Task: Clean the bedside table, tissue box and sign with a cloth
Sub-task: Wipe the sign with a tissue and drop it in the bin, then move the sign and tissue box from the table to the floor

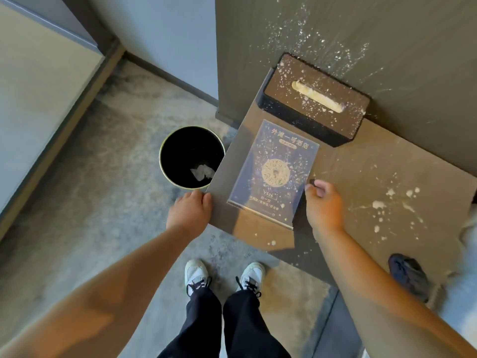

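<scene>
Standing at the table's near corner, the person appears to be at the start of the job: no wiping is under way, and white splatter lies all over the surfaces. The left hand [190, 210] rests on the near-left corner of the flat grey-brown bedside table [343, 215], fingers curled over the edge, gripping it. The right hand [324, 202] hovers just right of the blue-and-gold acrylic sign [273, 171], fingers curled in; something small and dark shows at the fingertips, too small to identify, so whether it pinches anything cannot be told. A crumpled dark grey cloth [407, 275] lies on the table's near-right edge, well apart from both hands. Next move likely calls for the right hand to reach back and grab that cloth. The sign stands mid-table between the hands. Beyond it, against the wall, sits the dark rectangular tissue box [313, 99], speckled white. A round black bin [192, 157] stands on the floor left of the table.
</scene>
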Tool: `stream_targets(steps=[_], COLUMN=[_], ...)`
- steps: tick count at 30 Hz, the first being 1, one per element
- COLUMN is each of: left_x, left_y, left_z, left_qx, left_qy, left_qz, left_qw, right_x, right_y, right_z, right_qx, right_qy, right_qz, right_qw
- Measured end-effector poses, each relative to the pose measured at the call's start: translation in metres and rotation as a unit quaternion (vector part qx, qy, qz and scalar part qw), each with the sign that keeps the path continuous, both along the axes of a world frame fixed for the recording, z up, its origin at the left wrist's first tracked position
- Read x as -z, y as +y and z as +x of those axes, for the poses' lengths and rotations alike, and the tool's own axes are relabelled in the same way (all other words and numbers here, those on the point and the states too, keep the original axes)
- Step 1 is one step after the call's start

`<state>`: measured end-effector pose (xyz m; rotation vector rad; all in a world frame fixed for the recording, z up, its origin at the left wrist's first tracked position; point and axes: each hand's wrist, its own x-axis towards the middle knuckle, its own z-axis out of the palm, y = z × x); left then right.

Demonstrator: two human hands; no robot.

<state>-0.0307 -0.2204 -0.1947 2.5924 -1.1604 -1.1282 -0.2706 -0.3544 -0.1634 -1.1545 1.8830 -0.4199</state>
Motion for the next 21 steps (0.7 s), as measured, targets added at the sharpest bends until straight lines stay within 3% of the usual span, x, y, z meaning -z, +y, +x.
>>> stream_targets(steps=[2,4,6,12,21], left_x=[-0.011,-0.024,-0.035,-0.037,-0.032], left_y=[-0.009,-0.025,-0.045,-0.08,-0.066], left_z=[0.005,0.003,-0.003,-0.019,-0.018], left_qx=[0.01,-0.003,-0.012,0.03,-0.115], left_qy=[-0.042,-0.071,-0.036,0.063,0.214], left_qz=[-0.03,-0.118,-0.16,-0.071,-0.082], left_qw=[0.999,0.99,0.986,0.995,0.967], right_x=[0.003,0.003,0.004,0.005,-0.004], right_y=[0.002,0.004,0.005,0.002,-0.015], right_z=[-0.002,-0.002,-0.002,-0.001,-0.002], right_qx=[0.02,0.018,0.006,0.002,-0.048], right_qy=[-0.033,-0.062,-0.077,-0.086,-0.085], right_qz=[0.039,0.061,0.071,0.095,0.099], right_qw=[0.999,0.996,0.994,0.992,0.99])
